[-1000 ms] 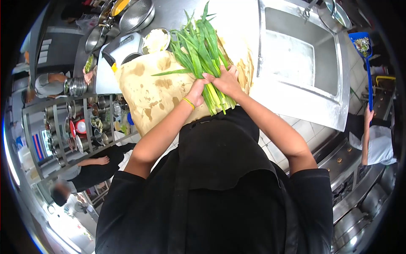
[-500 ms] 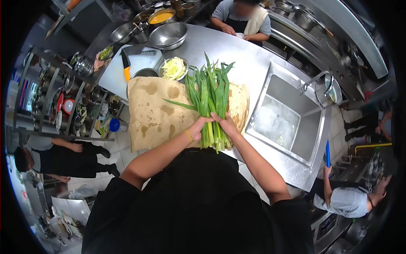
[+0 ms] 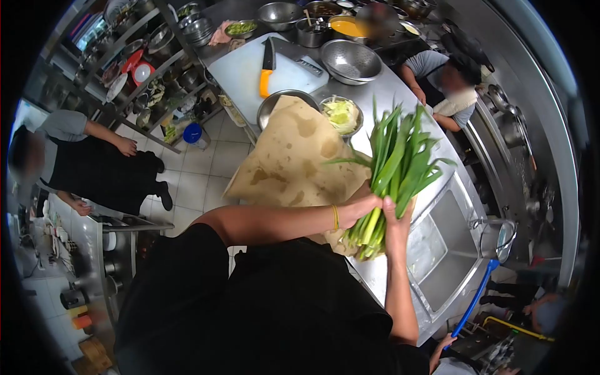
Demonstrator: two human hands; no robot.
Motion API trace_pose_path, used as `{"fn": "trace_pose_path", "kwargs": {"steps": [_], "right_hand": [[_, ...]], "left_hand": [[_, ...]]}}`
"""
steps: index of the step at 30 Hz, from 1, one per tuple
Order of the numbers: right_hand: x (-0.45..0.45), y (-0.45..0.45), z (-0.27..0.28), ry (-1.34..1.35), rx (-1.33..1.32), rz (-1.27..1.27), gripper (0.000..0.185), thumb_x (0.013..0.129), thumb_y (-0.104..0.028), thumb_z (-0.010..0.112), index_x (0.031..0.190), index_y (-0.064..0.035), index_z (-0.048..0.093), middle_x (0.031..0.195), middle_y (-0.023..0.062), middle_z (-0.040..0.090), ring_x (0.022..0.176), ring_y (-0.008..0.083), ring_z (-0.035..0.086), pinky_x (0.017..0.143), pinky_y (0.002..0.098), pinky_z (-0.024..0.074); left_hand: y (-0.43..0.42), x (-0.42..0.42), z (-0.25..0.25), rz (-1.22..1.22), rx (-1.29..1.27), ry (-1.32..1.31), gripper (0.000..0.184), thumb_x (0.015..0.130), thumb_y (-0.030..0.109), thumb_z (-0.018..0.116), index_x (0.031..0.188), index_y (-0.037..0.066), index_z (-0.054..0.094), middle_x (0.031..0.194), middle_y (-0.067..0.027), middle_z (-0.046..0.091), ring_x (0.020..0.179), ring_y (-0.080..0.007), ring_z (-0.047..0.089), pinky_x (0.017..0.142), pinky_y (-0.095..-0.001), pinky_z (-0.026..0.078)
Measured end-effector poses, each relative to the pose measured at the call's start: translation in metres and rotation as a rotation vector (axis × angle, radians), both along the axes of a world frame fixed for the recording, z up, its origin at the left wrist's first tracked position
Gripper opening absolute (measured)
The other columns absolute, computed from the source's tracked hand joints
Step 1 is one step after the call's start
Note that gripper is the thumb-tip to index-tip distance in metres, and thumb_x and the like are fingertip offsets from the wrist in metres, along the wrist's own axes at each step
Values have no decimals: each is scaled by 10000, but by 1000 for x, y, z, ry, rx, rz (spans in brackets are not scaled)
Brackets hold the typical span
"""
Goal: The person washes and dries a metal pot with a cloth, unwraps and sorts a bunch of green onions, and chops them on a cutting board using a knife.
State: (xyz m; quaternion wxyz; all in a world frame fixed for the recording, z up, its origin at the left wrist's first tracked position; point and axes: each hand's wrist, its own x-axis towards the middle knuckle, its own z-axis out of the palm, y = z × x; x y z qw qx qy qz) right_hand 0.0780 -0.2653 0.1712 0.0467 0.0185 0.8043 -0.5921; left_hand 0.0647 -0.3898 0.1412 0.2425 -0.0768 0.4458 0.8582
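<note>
Both my hands grip a bunch of leek-like greens [image 3: 394,162], its long flat leaves pointing away from me and pale stem ends towards me. My left hand [image 3: 362,209], with a yellow band at the wrist, is closed on the stalks from the left. From the right, my right hand [image 3: 396,228] is closed around them, thumb on top. Under and left of the bunch lies a stained sheet of brown paper [image 3: 287,159], bent and partly over the counter edge. Whether my left fingers also touch the paper is hidden.
Beyond the paper are a bowl of cut cabbage [image 3: 341,115], a cutting board [image 3: 240,75] with a knife [image 3: 267,65], and a steel colander [image 3: 351,60]. A sink [image 3: 447,240] is at right. Co-workers stand left [image 3: 94,162], far right [image 3: 444,81] and lower right.
My view has turned, so the counter appears rotated. The bunch, still in both hands, has shifted right in view and tilts. The paper has become bent, its left side hanging over the edge.
</note>
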Motion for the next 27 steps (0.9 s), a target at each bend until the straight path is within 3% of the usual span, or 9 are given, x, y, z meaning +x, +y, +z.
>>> {"fn": "trace_pose_path", "kwargs": {"steps": [4, 10, 12, 14, 18, 20, 21, 22, 27], "right_hand": [[-42, -90, 81, 147, 83, 193, 681, 883, -310, 687, 1396, 12, 375, 1291, 151, 538, 1184, 222, 496, 1037, 348, 358], [-162, -301, 136, 620, 152, 523, 627, 809, -245, 760, 1295, 6, 455, 1140, 159, 630, 1015, 217, 611, 909, 326, 466], [-188, -378, 135, 464, -16, 659, 633, 792, -313, 775, 1255, 11, 490, 1095, 151, 648, 982, 213, 625, 882, 323, 477], [-234, -436, 95, 379, 34, 722, 645, 777, -366, 782, 1228, 5, 509, 1057, 142, 661, 953, 205, 635, 860, 313, 485], [-307, -503, -59, -40, 107, 841, 791, 794, -530, 708, 1290, 43, 480, 1153, 195, 624, 1085, 265, 595, 966, 349, 435], [-322, -509, -110, 91, 609, 821, 783, 879, -537, 604, 1407, 9, 410, 1199, 209, 596, 1138, 284, 554, 1010, 367, 397], [-345, -509, -132, -33, 461, 813, 914, 849, -636, 573, 1452, 12, 345, 1335, 278, 491, 1277, 332, 458, 1076, 378, 336], [-345, -514, -119, -49, 459, 791, 914, 849, -636, 573, 1452, 12, 345, 1335, 278, 491, 1277, 332, 458, 1076, 378, 336], [-345, -489, -87, -70, 621, 763, 1008, 843, -701, 501, 1480, 33, 233, 1490, 266, 314, 1389, 361, 319, 1113, 385, 308]], "left_hand": [[-85, -32, 63, 326, 22, 284, 585, 761, 50, 677, 1301, 44, 453, 1186, -68, 562, 1058, -161, 558, 913, -306, 456], [-292, -116, 106, 723, 55, 594, 350, 757, 66, 694, 1091, 5, 611, 974, -67, 674, 919, -167, 644, 883, -321, 496], [-366, -140, 97, 745, 77, 560, 690, 703, 52, 730, 1300, 40, 382, 1072, -95, 598, 978, -210, 597, 891, -335, 480], [-420, -164, 61, 858, 96, 462, 434, 746, 31, 697, 1143, 10, 521, 1012, -116, 639, 885, -236, 652, 789, -363, 541], [-477, -200, -58, 793, 278, -61, 328, 851, 78, 600, 1166, -6, 571, 1148, -132, 611, 1014, -228, 619, 898, -395, 517], [-475, -221, -109, 965, 106, -386, 350, 858, 115, 593, 1187, 0, 559, 1164, -139, 597, 1024, -254, 615, 924, -417, 502], [-472, -230, -113, 1031, 38, -411, 359, 857, 135, 598, 1189, 6, 557, 1148, -138, 605, 1028, -264, 616, 919, -428, 504], [-469, -240, -117, 1094, -35, -438, 368, 856, 154, 603, 1191, 12, 556, 1131, -136, 613, 1031, -275, 617, 913, -440, 507], [-494, -212, -96, 483, 313, -236, 329, 890, 199, 606, 1178, 45, 571, 1151, -121, 630, 1047, -277, 613, 945, -436, 486]]}}
